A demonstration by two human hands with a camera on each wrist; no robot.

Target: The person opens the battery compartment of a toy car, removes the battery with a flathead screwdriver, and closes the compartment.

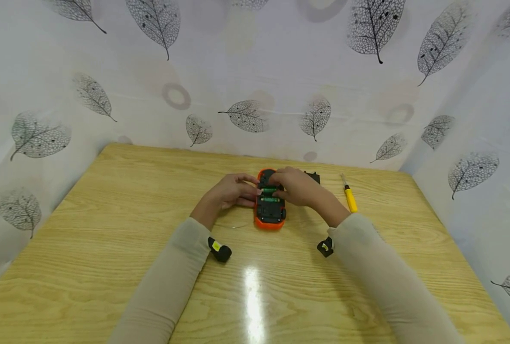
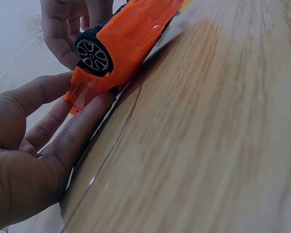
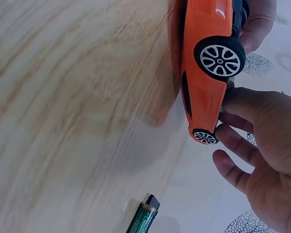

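An orange toy car (image 1: 270, 224) lies upside down on the table, its black underside facing up with a battery bay exposed. Two green batteries show in the bay, an upper battery (image 1: 269, 190) and a lower battery (image 1: 270, 199). My left hand (image 1: 233, 191) grips the car's left side, fingertips reaching the bay's edge. In the left wrist view, its fingers (image 2: 80, 128) lie against the orange body by a wheel (image 2: 93, 54). My right hand (image 1: 298, 187) reaches over the bay from the right, thumb and forefinger around the upper battery's right end.
A black battery cover (image 1: 313, 177) lies behind the right hand. Beside it in the right wrist view is another green battery (image 3: 141, 219). A yellow-handled screwdriver (image 1: 350, 198) lies on the right, and a thin wire-like piece (image 1: 236, 227) left of the car. Leaf-patterned cloth hangs behind the table.
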